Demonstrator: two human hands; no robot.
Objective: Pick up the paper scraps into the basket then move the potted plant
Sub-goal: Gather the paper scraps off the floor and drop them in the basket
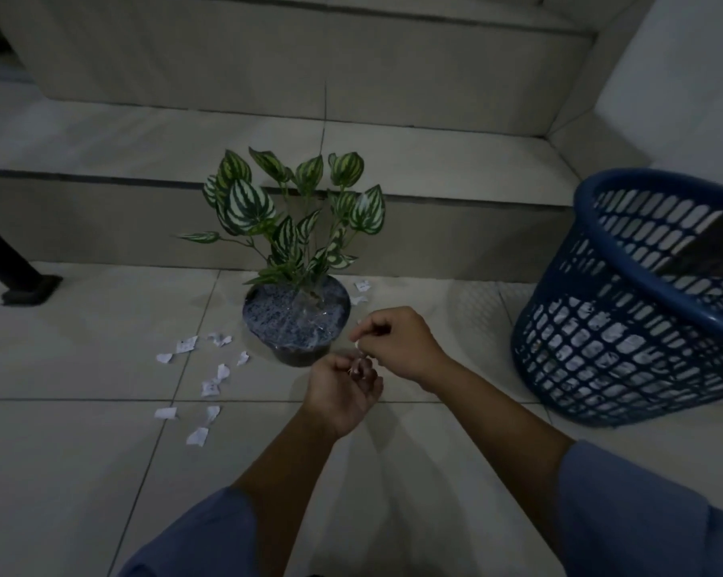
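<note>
Paper scraps (pixel 210 385) litter the tiles left of the potted plant (pixel 296 314); my right hand (pixel 397 343) pinches one, feeding it to my cupped left hand (pixel 343 393). Next: gather more, then fill the blue basket (pixel 626 326).

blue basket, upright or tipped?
Tipped. The blue slotted plastic basket leans with its open rim angled toward the potted plant, only its lower edge on the tiled floor. Whether anything props it: cannot tell.

Pale tiled floor (pixel 81 472) under me, tiled steps (pixel 393 131) going up ahead, and a dark post (pixel 6 256) off left.
</note>
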